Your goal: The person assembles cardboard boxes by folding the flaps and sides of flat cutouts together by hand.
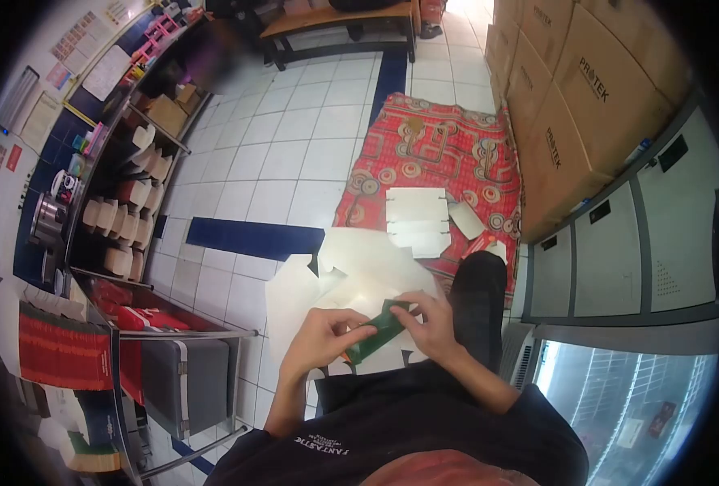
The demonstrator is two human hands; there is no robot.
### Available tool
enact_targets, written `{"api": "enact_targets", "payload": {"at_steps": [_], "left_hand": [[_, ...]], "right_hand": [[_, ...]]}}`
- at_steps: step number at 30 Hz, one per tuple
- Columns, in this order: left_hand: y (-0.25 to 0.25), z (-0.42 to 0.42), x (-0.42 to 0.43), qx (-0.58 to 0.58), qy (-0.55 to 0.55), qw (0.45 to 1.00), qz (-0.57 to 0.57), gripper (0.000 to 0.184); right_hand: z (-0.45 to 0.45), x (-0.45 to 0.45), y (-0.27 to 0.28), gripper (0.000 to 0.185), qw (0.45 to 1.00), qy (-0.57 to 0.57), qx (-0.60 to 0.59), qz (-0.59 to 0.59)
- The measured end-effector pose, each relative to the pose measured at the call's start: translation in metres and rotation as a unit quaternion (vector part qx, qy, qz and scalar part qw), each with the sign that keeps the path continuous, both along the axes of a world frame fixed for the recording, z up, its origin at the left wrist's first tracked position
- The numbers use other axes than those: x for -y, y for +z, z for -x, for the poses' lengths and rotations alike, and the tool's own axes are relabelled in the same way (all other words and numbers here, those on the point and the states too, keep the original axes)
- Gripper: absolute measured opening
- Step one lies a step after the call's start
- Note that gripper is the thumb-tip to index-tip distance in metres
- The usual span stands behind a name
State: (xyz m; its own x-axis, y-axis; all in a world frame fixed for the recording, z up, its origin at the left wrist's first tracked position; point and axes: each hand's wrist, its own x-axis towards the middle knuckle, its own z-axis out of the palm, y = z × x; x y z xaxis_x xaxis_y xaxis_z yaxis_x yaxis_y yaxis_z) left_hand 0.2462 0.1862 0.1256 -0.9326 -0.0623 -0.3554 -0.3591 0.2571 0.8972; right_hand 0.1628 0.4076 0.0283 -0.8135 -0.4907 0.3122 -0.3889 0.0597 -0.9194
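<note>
Held in front of my body is a dark green, flat strip [378,334], glossy like a packet or folded sheet; I cannot make out its exact kind. My left hand [327,336] pinches its left edge between thumb and fingers. The upper right end is gripped by my right hand [430,326], with the thumb on top. A small orange patch shows beside the strip's lower end. Under both hands, white cut cardboard sheets [363,255] with notched edges lie spread over my lap.
A red patterned mat [424,146] on the tiled floor bears a white flat box blank [418,219]. Brown cartons [566,105] stand on grey lockers [610,259] at right, above a glass-front fridge [627,397]. On the left are a shelf with folded boxes [120,219] and a metal-framed rack [185,334].
</note>
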Motion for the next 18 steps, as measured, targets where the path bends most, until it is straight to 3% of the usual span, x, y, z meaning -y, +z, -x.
{"api": "enact_targets", "payload": {"at_steps": [3, 6, 8, 12, 14, 18], "left_hand": [[-0.006, -0.001, 0.003, -0.009, -0.01, 1.0, 0.011, 0.019], [-0.008, -0.006, 0.002, -0.013, -0.009, 1.0, -0.012, 0.02], [-0.005, -0.004, 0.003, -0.018, -0.029, 0.999, -0.002, 0.022], [-0.006, -0.002, 0.007, -0.02, -0.036, 0.999, 0.013, 0.022], [-0.005, -0.003, 0.008, -0.011, -0.059, 0.998, -0.009, 0.022], [-0.012, -0.003, 0.01, -0.029, -0.084, 0.996, -0.017, 0.021]], "right_hand": [[-0.001, 0.001, 0.01, 0.022, 0.998, -0.021, -0.051, -0.013], [0.0, -0.001, 0.011, 0.024, 0.994, 0.067, -0.09, 0.013], [-0.005, -0.002, 0.01, 0.024, 1.0, -0.019, 0.0, -0.001], [-0.01, 0.004, 0.01, 0.026, 0.995, -0.046, -0.088, -0.015], [-0.007, 0.001, 0.01, 0.028, 0.995, 0.046, -0.089, 0.003], [0.001, -0.007, 0.02, 0.039, 0.991, 0.092, -0.098, -0.016]]}}
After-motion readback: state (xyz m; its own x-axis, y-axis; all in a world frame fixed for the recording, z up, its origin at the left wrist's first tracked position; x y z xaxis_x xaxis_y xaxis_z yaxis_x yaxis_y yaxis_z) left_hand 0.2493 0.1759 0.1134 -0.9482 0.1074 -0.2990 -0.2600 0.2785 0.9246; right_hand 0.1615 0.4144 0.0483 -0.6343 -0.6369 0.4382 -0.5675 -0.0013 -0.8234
